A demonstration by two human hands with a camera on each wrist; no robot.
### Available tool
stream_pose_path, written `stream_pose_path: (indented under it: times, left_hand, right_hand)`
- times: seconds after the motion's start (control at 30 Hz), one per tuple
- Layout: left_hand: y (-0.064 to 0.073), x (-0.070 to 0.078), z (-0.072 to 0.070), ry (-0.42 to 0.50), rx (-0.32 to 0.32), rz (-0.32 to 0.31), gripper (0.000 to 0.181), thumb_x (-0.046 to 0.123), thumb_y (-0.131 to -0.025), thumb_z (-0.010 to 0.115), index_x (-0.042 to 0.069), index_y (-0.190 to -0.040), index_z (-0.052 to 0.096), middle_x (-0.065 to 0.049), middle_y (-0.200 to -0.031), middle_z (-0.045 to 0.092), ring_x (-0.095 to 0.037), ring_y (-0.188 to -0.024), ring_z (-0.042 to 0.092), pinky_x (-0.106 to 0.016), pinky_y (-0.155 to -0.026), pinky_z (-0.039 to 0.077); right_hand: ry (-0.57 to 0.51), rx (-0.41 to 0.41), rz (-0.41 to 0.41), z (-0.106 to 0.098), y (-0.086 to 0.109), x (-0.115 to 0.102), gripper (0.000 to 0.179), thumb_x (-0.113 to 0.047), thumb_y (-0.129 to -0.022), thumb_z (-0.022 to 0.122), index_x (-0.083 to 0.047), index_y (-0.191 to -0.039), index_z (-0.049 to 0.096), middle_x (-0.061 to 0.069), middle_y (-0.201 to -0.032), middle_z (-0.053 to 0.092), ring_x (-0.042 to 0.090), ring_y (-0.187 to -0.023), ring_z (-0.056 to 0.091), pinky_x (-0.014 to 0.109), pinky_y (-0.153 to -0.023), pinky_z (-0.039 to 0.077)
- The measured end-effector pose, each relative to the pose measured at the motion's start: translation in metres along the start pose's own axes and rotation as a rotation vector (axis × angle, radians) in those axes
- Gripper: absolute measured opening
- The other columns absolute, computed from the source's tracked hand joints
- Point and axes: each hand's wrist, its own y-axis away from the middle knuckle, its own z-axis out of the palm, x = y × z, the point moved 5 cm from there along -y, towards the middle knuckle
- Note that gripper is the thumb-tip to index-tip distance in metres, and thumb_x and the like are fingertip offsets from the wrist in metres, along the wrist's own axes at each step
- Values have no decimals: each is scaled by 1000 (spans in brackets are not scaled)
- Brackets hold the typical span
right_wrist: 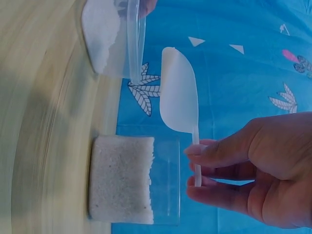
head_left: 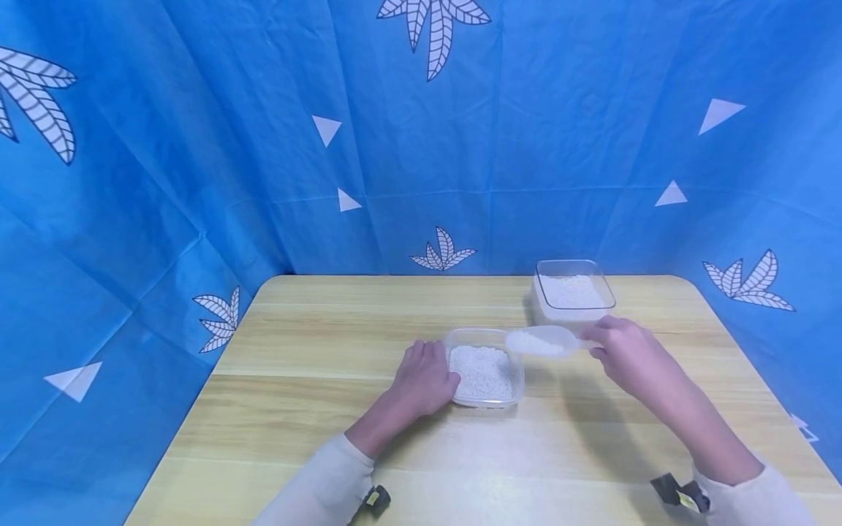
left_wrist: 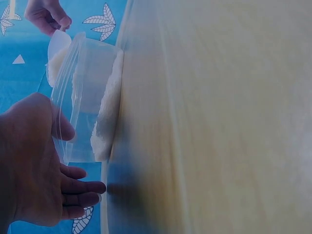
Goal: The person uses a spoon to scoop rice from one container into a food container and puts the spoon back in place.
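My right hand (head_left: 628, 358) pinches the thin handle of a translucent white scoop (right_wrist: 179, 92) between thumb and fingers. White rice-like grains fill part of the scoop, whose front end overlaps the right rim of a low clear plastic container (head_left: 485, 400). Inside that container lies a bed of the same white grains (head_left: 480, 371). At the container's left side, my left hand (head_left: 424, 376) holds it, with the thumb over the rim and the fingers along the outside. Behind the scoop stands a taller clear square container (right_wrist: 165, 180), filled well up with grains.
Both containers stand on a light wooden table (head_left: 316, 336), the taller one near its back right edge. A blue cloth (head_left: 559, 146) with leaf and triangle prints hangs behind and beside the table. Small dark devices (head_left: 376, 500) sit at both wrists.
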Motion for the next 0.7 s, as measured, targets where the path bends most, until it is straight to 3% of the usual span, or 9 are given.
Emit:
stream_pose_path:
  times: [0.2, 0.7]
  left_hand:
    - [1, 0, -1, 0, 0, 7, 41, 38, -96, 47, 1, -112, 51, -7, -97, 48, -23, -94, 40, -37, -92, 37]
    - [0, -1, 0, 4, 3, 3, 43, 38, -97, 46, 0, -115, 52, -8, -100, 51, -24, -97, 41, -38, -95, 38]
  right_hand:
    - [14, 6, -9, -1, 3, -3, 26, 11, -77, 79, 3, -101, 78, 20, -97, 76, 40, -90, 72, 53, -80, 60]
    - [36, -65, 21, -2, 2, -3, 27, 11, -77, 79, 1, -101, 78, 19, -96, 74, 39, -88, 72, 51, -78, 60]
